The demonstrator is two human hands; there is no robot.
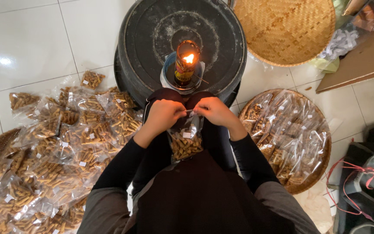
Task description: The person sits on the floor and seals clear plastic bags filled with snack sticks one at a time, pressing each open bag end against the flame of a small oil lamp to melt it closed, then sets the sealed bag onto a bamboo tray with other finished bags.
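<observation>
Your lap carries the clear snack bag at frame centre; your left hand and right hand pinch its top edge, fingers closed on it. The lamp flame burns just above; hold the plastic there too long and it may melt through.

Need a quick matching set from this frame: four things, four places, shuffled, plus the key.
Things:
1. lit bottle lamp
2. clear snack bag
3. heap of filled bags
4. empty woven tray

Places:
A. floor, on the person's left
B. top right, leaning near cardboard
C. on the upturned black tub
D. on the lap, top edge pinched by the left hand and right hand

Pairs: 1-C, 2-D, 3-A, 4-B
</observation>
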